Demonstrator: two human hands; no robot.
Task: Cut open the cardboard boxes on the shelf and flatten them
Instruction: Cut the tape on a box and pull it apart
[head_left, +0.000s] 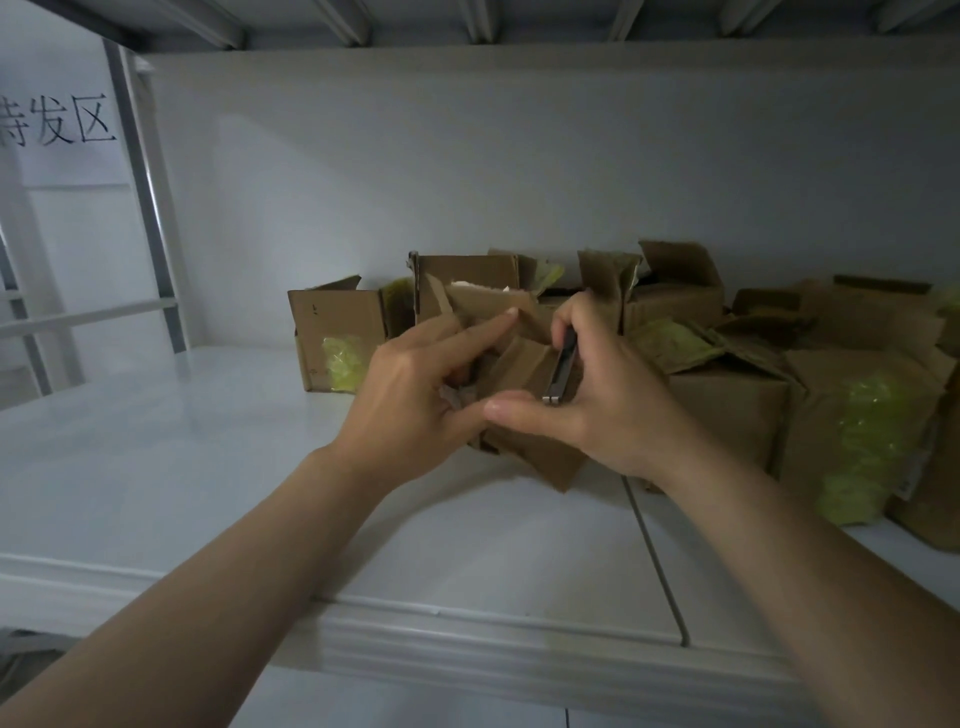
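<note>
1. Cardboard on the small box looks thin, light and already creased, so we judge it will buckle easily. It sits tilted between both hands over the white shelf. We cannot tell whether its lower corner touches the board.
2. Our left hand grasps the small box's left side, with the fingers curled into a flap and the index finger laid along the upper edge.
3. Our right hand clasps a slim utility knife against the small box's right face. The blade is hidden.
4. We would grip it at the stiffer folded corners and keep the left fingers off the seam.
5. Just behind the small box stand opened boxes, and behind it to the left is a taped box. Right of the small box, a large box crowds the knife hand's wrist.
</note>
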